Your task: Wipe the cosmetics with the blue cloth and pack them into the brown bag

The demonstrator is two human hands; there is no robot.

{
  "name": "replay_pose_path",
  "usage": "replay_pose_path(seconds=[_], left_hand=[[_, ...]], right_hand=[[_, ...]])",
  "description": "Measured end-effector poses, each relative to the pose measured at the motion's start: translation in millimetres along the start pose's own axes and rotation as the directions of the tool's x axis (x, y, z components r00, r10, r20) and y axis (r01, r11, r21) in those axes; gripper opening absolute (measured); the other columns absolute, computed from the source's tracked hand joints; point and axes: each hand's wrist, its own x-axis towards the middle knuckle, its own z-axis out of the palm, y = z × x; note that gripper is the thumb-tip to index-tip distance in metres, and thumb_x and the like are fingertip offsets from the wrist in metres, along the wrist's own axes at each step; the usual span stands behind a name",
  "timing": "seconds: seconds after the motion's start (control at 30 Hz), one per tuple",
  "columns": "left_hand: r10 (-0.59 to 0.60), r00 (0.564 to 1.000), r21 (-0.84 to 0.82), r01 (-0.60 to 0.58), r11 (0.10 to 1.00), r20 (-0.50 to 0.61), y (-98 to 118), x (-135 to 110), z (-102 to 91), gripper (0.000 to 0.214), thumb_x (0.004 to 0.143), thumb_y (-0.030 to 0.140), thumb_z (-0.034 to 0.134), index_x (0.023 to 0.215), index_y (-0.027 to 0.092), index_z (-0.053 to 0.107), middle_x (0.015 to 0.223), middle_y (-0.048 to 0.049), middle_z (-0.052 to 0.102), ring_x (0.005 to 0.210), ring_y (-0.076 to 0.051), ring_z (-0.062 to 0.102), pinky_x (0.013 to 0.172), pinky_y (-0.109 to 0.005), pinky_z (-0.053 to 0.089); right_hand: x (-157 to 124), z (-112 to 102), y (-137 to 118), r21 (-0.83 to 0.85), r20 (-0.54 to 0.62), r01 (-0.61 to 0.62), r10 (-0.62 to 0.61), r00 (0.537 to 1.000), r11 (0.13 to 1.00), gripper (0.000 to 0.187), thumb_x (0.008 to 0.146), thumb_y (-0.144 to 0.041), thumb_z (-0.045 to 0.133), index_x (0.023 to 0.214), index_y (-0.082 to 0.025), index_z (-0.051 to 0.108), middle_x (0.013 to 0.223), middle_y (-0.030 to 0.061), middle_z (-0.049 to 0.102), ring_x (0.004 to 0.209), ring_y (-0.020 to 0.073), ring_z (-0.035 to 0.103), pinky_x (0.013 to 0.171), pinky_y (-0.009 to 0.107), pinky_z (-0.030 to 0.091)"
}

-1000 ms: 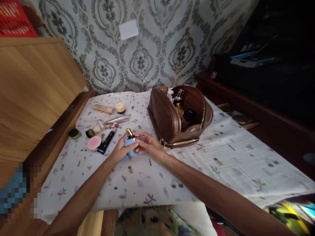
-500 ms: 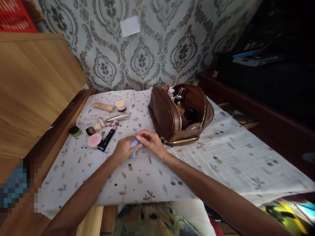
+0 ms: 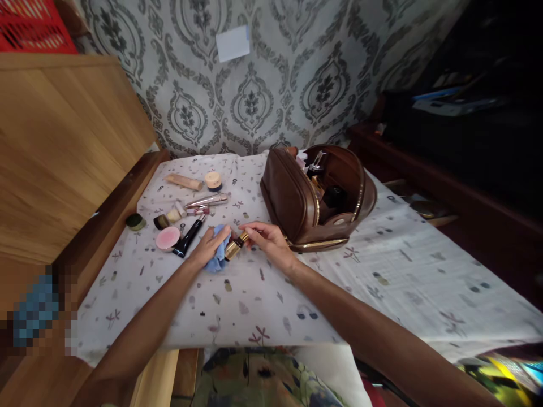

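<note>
One gold tube (image 3: 236,247) lies slantwise just above the table's (image 3: 382,271) printed cover, around the middle and left of centre. The right hand (image 3: 268,242) pinches its dark upper end with narrowed fingertips. The left hand (image 3: 208,247) curls its fingers over one blue cloth (image 3: 217,259), which touches the tube's gold end. Any lettering on the tube is too small to read.

One brown pouch (image 3: 292,204) stands unzipped at the far edge, with bottles inside. Toward the far left corner lie seven loose cosmetics – a beige tube (image 3: 184,181), a small jar (image 3: 213,180), a rose-gold tube (image 3: 207,200), a pink stick (image 3: 197,211), a dark-capped bottle (image 3: 167,218), a black tube (image 3: 189,236) and a pink compact (image 3: 167,238) – with labels too small to read
</note>
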Motion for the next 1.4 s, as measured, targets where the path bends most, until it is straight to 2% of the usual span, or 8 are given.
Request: replay_pose_path(seconds=[0.1,0.2,0.4,0.57,0.87,1.03,1.2,1.4], left_hand=[[-0.038,0.968,-0.107,0.067,0.992,0.250,6,-3,-4.6,0.061,0.084,0.074,0.050,0.088,0.016,0.067,0.070,-0.0039,0.067,0.064,-0.015,0.061,0.060,-0.024,0.046],[-0.091,0.935,-0.153,0.151,0.977,0.343,10,-5,-4.9,0.055,0.077,0.067,0.066,0.095,0.015,0.065,0.072,-0.0038,0.068,0.065,-0.016,0.064,0.061,-0.024,0.048],[-0.050,0.956,-0.133,0.091,0.987,0.288,11,-4,-0.6,0.047,0.075,0.060,0.071,0.076,0.016,0.056,0.065,0.0018,0.057,0.060,-0.011,0.056,0.058,-0.022,0.043],[0.027,0.972,-0.019,-0.023,1.000,0.233,7,-3,0.7,0.044,0.083,0.058,0.062,0.070,0.018,0.049,0.061,0.0055,0.044,0.057,-0.009,0.042,0.056,-0.022,0.034],[-0.037,0.997,-0.151,0.047,0.987,0.070,-3,1,0.1,0.052,0.077,0.062,0.068,0.063,0.018,0.046,0.058,0.0066,0.041,0.053,-0.007,0.040,0.052,-0.021,0.034],[-0.097,0.995,-0.295,0.104,0.950,0.038,-3,2,-1.6,0.057,0.080,0.070,0.060,0.102,0.017,0.061,0.068,0.0037,0.054,0.054,-0.009,0.050,0.048,-0.020,0.039],[-0.029,0.992,-0.327,0.067,0.943,0.119,-2,-2,-3.1,0.090,0.079,0.083,0.045,0.144,0.023,0.032,0.072,0.0020,0.061,0.042,-0.008,0.042,0.039,-0.021,0.029],[0.008,0.989,-0.236,0.027,0.971,0.149,2,-4,-1.5,0.067,0.082,0.056,0.068,0.135,0.024,0.042,0.092,-0.0034,0.063,0.064,-0.011,0.058,0.047,-0.020,0.036]], right_hand=[[0,-1,3,0.005,-0.018,0.040,-0.039,0.999,0.999,0.042,0.078,-0.057,0.073,0.097,-0.019,0.074,0.073,0.0001,0.065,0.062,0.0127,0.058,0.064,0.028,0.050],[0,-2,3,-0.018,-0.001,0.069,-0.069,0.998,0.997,0.040,0.081,-0.056,0.071,0.100,-0.021,0.073,0.075,0.0001,0.065,0.066,0.0132,0.058,0.069,0.029,0.051],[0,0,3,-0.065,-0.034,0.032,-0.034,0.999,0.997,0.047,0.077,-0.061,0.072,0.101,-0.020,0.070,0.081,0.0013,0.065,0.071,0.0140,0.058,0.063,0.026,0.048],[3,1,6,-0.157,-0.022,-0.059,0.056,0.998,0.986,0.049,0.073,-0.067,0.071,0.079,-0.018,0.064,0.055,-0.0053,0.049,0.048,0.0092,0.042,0.046,0.023,0.033],[-1,3,-2,0.088,0.041,-0.127,0.124,0.991,0.988,0.044,0.070,-0.057,0.080,0.086,-0.018,0.068,0.064,-0.0028,0.060,0.056,0.0100,0.052,0.052,0.023,0.037],[-1,3,-6,0.228,0.048,-0.121,0.113,0.992,0.966,0.040,0.068,-0.046,0.085,0.095,-0.020,0.072,0.079,-0.0016,0.066,0.067,0.0104,0.060,0.060,0.023,0.042],[1,1,-5,0.285,-0.048,-0.093,0.111,0.993,0.954,0.039,0.066,-0.043,0.086,0.095,-0.021,0.072,0.081,-0.0010,0.067,0.069,0.0113,0.060,0.068,0.025,0.047],[4,0,-3,0.312,-0.116,-0.052,0.092,0.989,0.949,0.040,0.061,-0.043,0.089,0.090,-0.021,0.072,0.080,-0.0003,0.068,0.071,0.0125,0.061,0.072,0.027,0.051]])
